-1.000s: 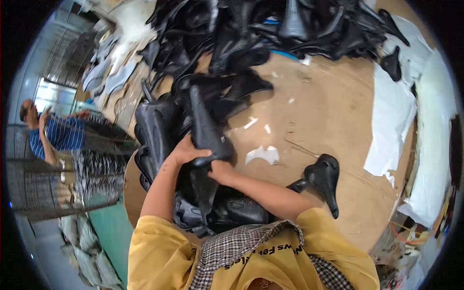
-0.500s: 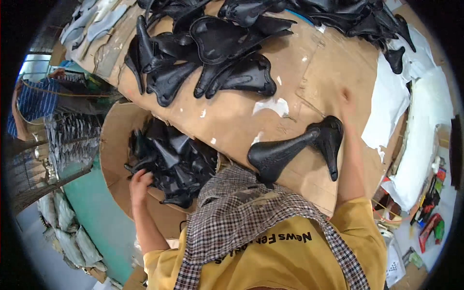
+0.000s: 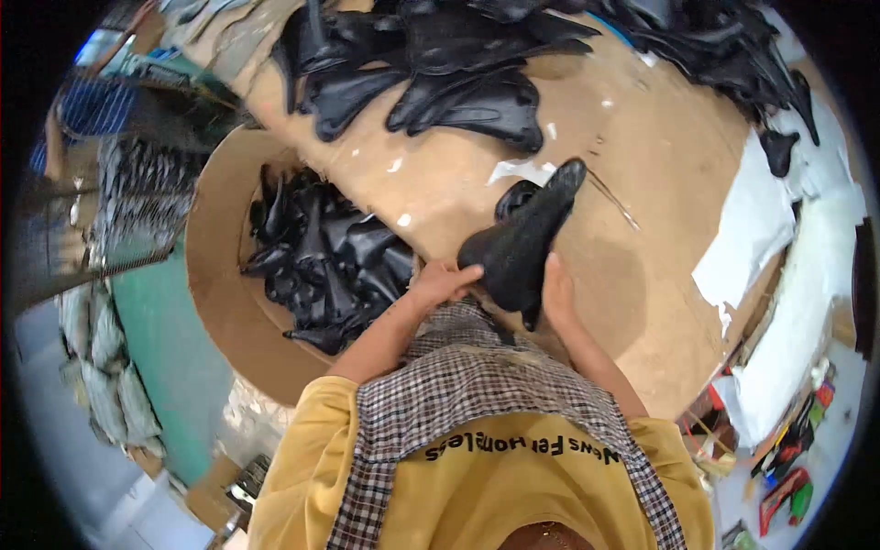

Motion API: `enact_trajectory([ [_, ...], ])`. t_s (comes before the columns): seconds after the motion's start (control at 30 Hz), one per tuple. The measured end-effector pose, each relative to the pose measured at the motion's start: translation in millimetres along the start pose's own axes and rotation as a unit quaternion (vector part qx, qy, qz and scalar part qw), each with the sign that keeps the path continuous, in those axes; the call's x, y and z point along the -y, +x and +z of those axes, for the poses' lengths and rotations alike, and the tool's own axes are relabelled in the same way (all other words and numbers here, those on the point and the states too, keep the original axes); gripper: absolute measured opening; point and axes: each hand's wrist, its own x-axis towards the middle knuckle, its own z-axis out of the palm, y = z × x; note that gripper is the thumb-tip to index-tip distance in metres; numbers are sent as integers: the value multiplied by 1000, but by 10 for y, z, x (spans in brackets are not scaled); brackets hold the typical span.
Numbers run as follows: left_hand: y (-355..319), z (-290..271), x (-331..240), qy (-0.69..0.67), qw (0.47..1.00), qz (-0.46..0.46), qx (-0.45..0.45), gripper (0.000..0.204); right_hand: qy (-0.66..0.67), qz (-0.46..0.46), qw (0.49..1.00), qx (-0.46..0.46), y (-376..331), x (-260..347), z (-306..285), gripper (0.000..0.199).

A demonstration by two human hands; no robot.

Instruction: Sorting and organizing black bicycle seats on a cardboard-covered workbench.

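Note:
A black bicycle saddle [image 3: 522, 247] is held tilted over the near edge of the cardboard-topped table, its narrow nose pointing away to the upper right. My left hand [image 3: 446, 280] grips its wide rear end at the left, thumb on top. At the saddle's right edge, my right hand [image 3: 561, 295] closes on it, with the fingers partly hidden behind. Another black curved piece [image 3: 515, 199] shows just behind the held saddle, mostly covered by it. To the left, a round cardboard bin [image 3: 215, 266] holds a heap of black saddles [image 3: 325, 261].
More black saddles [image 3: 440, 73] are piled across the table's far side. Torn white sheeting [image 3: 747, 234] covers the right edge of the cardboard tabletop [image 3: 660, 312]. At far left, a person in blue [image 3: 96, 108] is near a rack of grey pieces [image 3: 147, 197]. Wrapped bundles [image 3: 105, 367] lie below.
My left hand has come from the bin to the saddle. My right hand has drawn back from the tabletop to its right edge. The saddle has turned, nose now away from me.

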Motion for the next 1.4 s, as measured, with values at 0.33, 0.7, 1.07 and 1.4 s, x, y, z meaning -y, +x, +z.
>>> enact_trajectory([
  [0.33, -1372, -1814, 1259, -533, 777, 103, -318, 42, 169, -89, 909, 369, 131, 1874, 1776, 47],
  [0.7, -1066, -2873, 81, -268, 819, 91, -499, 72, 118, -8, 964, -239, 2841, 282, -469, 29],
  [1.07, 1141, -4225, -2749, 81, 839, 236, -483, 86, 247, 115, 960, -63, 4761, 1254, -1098, 80],
  [1.4, 1634, -4268, -3549, 288, 869, 216, -340, 56, 153, -64, 977, 132, 4956, 1315, -936, 54],
])
